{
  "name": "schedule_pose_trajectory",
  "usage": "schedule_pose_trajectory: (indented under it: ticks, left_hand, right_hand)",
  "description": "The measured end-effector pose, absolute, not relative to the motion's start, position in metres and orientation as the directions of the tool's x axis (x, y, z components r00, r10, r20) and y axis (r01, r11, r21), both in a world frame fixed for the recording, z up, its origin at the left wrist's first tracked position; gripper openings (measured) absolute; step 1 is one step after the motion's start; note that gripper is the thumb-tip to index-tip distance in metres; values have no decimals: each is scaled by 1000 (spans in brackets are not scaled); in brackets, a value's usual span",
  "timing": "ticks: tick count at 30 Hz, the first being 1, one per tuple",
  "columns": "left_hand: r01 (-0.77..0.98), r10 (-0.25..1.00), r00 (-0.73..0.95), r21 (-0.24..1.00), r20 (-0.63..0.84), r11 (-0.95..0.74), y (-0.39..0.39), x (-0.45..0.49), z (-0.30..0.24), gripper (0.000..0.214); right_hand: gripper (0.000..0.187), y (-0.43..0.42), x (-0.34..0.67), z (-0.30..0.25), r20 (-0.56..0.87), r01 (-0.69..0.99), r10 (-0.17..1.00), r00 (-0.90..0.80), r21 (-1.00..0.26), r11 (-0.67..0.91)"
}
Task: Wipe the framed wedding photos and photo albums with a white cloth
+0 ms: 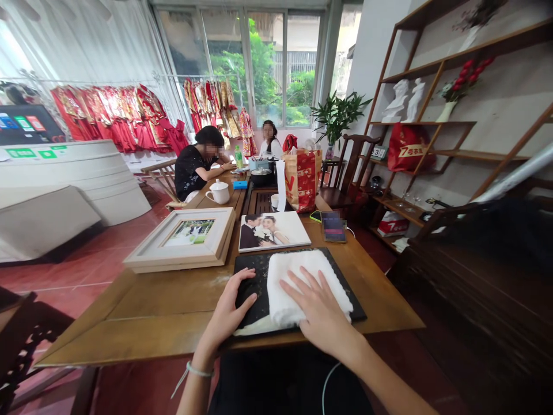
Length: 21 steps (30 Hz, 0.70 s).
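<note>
Flat on a folded white towel (280,271) lies my right hand (317,302), its fingers spread. Under the towel is a black rectangular board (253,308) near the table's front edge, with small specks on its surface. My left hand (231,305) rests at the board's left edge, thumb and fingers apart, holding nothing. A pale strip (263,327) runs along the board's near edge, partly hidden by the towel. Just behind the board is a wedding photo print (294,230). To its left, framed pictures (144,251) lie stacked, the top one with a wide white mat.
The wooden table (164,305) also bears a white lidded cup (219,193), a phone (334,227), a dark pot (262,177) and a red-and-tan paper bag (302,181). Two people sit at its far end. Wooden shelves (425,72) stand on the right.
</note>
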State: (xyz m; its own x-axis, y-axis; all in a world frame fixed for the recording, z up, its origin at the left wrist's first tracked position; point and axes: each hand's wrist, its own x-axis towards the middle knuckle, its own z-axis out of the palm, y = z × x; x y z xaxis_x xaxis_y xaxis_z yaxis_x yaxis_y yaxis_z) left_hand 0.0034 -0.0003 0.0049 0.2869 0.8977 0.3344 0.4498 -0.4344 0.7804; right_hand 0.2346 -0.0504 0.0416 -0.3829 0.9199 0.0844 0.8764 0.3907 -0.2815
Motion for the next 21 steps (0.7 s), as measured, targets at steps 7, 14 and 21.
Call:
schedule_pose_trajectory:
  ticks: [7,14,21]
  left_hand:
    - [444,897,295,784,329,-433,-1,5,4,31]
    - [448,900,306,788,309,-423,-1,4,6,31]
    - [449,908,300,796,294,-406,0,3,4,31]
  right_hand:
    - [97,-108,243,45,-30,791,852,-523,-390,472]
    - [92,-59,245,42,54,816,888,-456,-372,441]
    - [77,29,239,52,3,890,931,-365,-291,350]
